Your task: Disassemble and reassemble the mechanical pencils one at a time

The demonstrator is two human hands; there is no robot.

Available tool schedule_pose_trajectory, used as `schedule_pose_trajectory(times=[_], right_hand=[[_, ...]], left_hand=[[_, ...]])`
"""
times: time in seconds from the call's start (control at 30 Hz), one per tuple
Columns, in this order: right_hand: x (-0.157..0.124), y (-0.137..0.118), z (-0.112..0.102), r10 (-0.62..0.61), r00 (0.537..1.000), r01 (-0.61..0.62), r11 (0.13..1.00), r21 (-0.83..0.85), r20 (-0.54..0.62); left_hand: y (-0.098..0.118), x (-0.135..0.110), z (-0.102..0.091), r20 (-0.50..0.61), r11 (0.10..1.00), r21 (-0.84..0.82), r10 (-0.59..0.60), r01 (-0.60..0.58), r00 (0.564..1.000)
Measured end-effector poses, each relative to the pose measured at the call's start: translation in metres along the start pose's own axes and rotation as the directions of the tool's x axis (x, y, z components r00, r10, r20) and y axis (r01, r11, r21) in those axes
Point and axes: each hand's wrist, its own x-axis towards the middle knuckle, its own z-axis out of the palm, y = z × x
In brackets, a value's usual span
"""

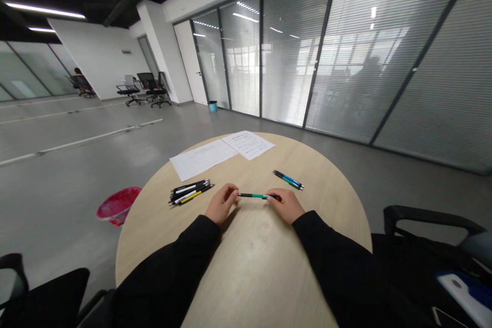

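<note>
Head view: my left hand (222, 204) and right hand (285, 205) rest low over a round pale-wood table (253, 271), both curled shut, their fingertips pinching opposite ends of a slim green-and-black pen (253, 196) held level between them. A bundle of black-and-yellow pens (191, 192) lies near my left hand, and a pair of blue-and-green pens (288, 180) lies near my right. Printed sheets (203, 160) sit farther off. Held only at its ends, the pen could slip if either pinch loosens, then roll across the smooth top, strike the nearby pens, or drop to the grey floor (57, 164) beyond the table's edge.
</note>
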Motion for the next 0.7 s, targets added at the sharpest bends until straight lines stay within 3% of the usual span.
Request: schedule_pose_trajectory(times=[0.1,0.2,0.33,0.53,0.7], right_hand=[[0.0003,0.0016,0.0005,0.001,1.000,-0.001,1.000,-0.001,0.001],[0.0004,0.0029,0.0010,-0.003,1.000,0.003,1.000,-0.003,0.004],[0.0005,0.0034,0.0011,-0.004,1.000,0.004,1.000,-0.001,0.008],[0.0008,0.0029,0.0009,-0.004,1.000,0.004,1.000,0.014,0.006],[0.0007,0.0018,0.0009,-0.005,1.000,0.005,1.000,0.021,0.004]], left_hand=[[0.0025,-0.0018,-0.0025,0.019,0.979,0.204,0.000,-0.004,1.000],[0.0035,-0.0019,-0.0038,0.059,0.963,0.270,-0.007,-0.009,0.998],[0.0027,-0.0009,-0.0042,0.093,0.972,0.232,0.020,-0.042,0.995],[-0.0013,-0.0008,-0.0026,0.105,0.999,0.044,0.013,-0.018,0.994],[0.0033,-0.0021,-0.0019,0.078,0.993,0.118,0.005,-0.015,0.997]])
